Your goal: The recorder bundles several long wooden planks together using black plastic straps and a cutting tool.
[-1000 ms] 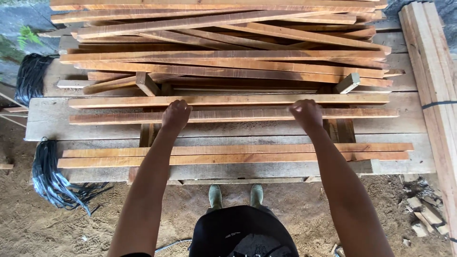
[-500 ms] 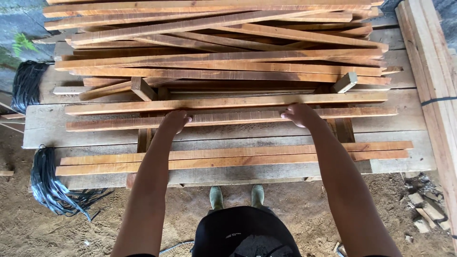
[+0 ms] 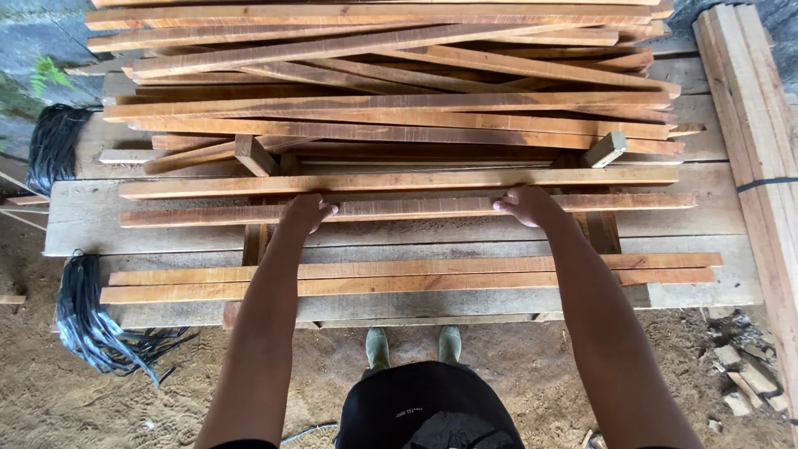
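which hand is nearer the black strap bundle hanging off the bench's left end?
Left. The left hand grips the wooden slat left of centre, on the side of the black strap bundle. The right hand holds the same slat farther right.

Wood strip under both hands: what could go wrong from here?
1. The wood strip is long and thin, gripped by the left hand and right hand near mid-span; its ends may sag or snag neighbouring strips.
2. The loose pile behind looks criss-crossed; a nudge could shift it.
3. Rough-sawn edges, bare hands: splinters.

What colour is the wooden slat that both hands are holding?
The wooden slat is reddish-brown with paler streaks, seen best in the head view.
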